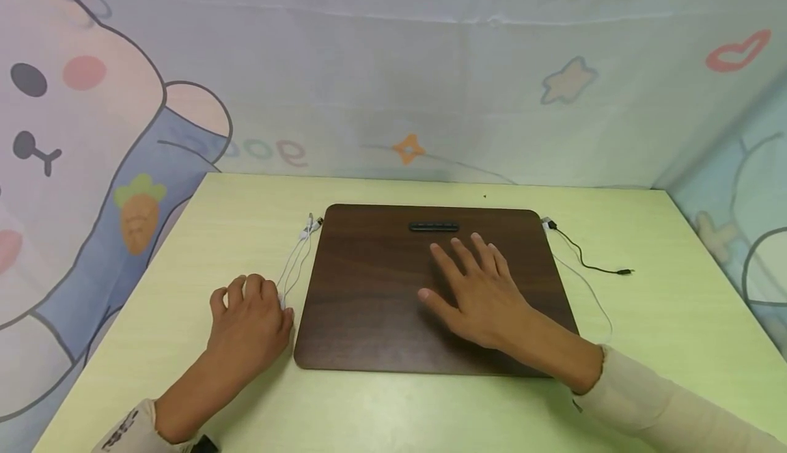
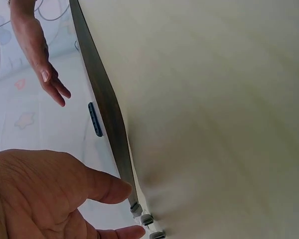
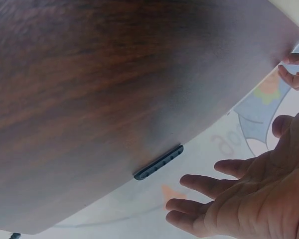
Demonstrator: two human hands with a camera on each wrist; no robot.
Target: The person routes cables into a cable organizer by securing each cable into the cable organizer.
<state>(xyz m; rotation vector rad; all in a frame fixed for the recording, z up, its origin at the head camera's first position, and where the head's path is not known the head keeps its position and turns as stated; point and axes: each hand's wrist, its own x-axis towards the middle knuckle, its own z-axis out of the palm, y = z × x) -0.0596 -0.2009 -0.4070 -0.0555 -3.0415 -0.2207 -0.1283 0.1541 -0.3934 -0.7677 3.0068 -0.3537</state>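
Observation:
My left hand [image 1: 251,323] is at the left side of a dark brown wood-grain board [image 1: 369,289], by white cables [image 1: 295,262] that run down to its thumb side. In the left wrist view a gap shows between thumb [image 2: 109,188] and finger; whether they touch a cable is hidden. Small plugs [image 2: 147,219] lie just past the fingertips. Over the board's right half, my right hand [image 1: 482,303] hovers with spread fingers and holds nothing. Beyond its fingertips, a black slotted strip [image 1: 434,227] lies near the board's far edge.
Right of the board lie a short black cable [image 1: 581,251] and a thin white cable [image 1: 593,292], with plugs by the far corner. The pale yellow table [image 1: 430,412] ends at a printed cloth backdrop [image 1: 381,63] behind and at the sides.

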